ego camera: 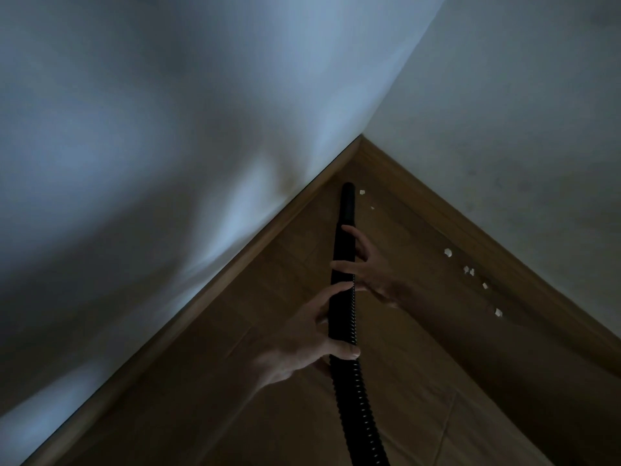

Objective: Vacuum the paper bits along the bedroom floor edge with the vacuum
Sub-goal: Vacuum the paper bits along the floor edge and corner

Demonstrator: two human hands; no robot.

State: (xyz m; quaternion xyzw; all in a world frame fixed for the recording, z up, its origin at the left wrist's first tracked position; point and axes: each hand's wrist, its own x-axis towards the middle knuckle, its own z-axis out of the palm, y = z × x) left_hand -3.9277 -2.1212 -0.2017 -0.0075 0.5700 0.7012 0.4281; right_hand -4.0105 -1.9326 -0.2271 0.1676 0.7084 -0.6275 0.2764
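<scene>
The vacuum hose (353,408) rises from the bottom edge of the view, black and closely ribbed in its near stretch; its long axis runs almost straight away from the person, leaning slightly left, toward the corner of the room. The left hand (302,344) grasps it where the ribs give way to a smooth tube, thumb wrapped across the front and fingers pressed along the tube's left side. Just beyond, the right hand (373,269) comes in from the right with fingers spread and laid across the smooth part; whether it closes behind the tube cannot be told. Past both hands the tube narrows into a plain matt black nozzle (347,203) with a rounded tip, pointing into the corner and held low over the wooden floor (420,381); whether the tip touches the boards is unclear in the dim light. Two white paper bits (362,192) lie just right of the tip; more small white scraps (468,270) lie strung along the floor beside the right-hand skirting board (437,210), well apart from the nozzle. Wooden skirting on both sides meets at the corner, under pale walls (504,95); the left wall shows soft bluish patches of light.
</scene>
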